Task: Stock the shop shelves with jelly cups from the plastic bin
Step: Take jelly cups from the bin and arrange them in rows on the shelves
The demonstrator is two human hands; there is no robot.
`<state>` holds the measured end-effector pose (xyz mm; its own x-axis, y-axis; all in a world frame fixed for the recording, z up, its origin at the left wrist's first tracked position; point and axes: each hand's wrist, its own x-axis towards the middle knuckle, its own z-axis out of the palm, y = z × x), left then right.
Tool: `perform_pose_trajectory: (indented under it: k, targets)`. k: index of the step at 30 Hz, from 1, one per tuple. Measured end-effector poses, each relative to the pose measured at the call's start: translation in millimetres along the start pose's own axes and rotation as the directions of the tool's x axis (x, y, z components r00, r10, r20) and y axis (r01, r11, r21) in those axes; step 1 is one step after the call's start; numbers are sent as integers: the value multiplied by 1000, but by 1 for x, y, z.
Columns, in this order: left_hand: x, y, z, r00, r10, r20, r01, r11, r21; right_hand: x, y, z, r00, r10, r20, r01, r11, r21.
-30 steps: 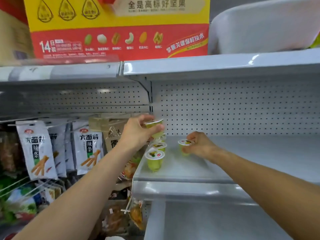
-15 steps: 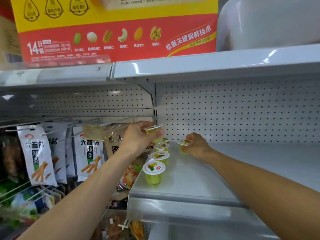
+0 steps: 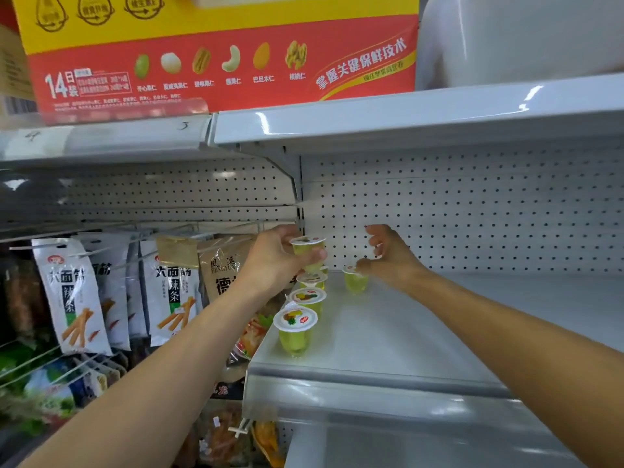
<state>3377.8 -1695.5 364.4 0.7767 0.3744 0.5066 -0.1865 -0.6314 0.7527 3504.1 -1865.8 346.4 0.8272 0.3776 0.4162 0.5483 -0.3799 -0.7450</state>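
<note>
your left hand (image 3: 274,261) pinches a jelly cup (image 3: 308,252) above the row of cups (image 3: 296,330) along the shelf's (image 3: 439,332) left edge. further right, a lone cup (image 3: 355,283) stands upright. your right hand (image 3: 391,260) hovers just over it, fingers loosely spread.

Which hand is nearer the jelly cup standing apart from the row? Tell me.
Right. The right hand is just above and right of the lone cup, fingers loose. The left hand is farther left, gripping another cup.

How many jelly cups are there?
5 cups: one in the left hand, three in a row on the shelf, one further right. Others may be hidden behind the hand.
</note>
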Motion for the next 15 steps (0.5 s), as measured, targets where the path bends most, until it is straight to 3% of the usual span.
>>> perform_pose_trajectory:
  k: [3, 5, 10, 15]
  targets:
    - [-2, 9, 7, 999, 21, 30, -22, 1000, 9, -26, -25, -11, 972, -117, 201, 104, 992, 75]
    - [-4, 16, 14, 998, 35, 44, -36, 999, 11, -38, -37, -9, 953, -157, 257, 138, 986, 90]
    - [-10, 34, 23, 993, 53, 108, -50, 998, -30, -50, -40, -10, 980, -136, 143, 101, 969, 227]
    - [-13, 29, 18, 989, 60, 133, -62, 998, 9, -49, -17, -11, 991, 83, 106, -106, 967, 233]
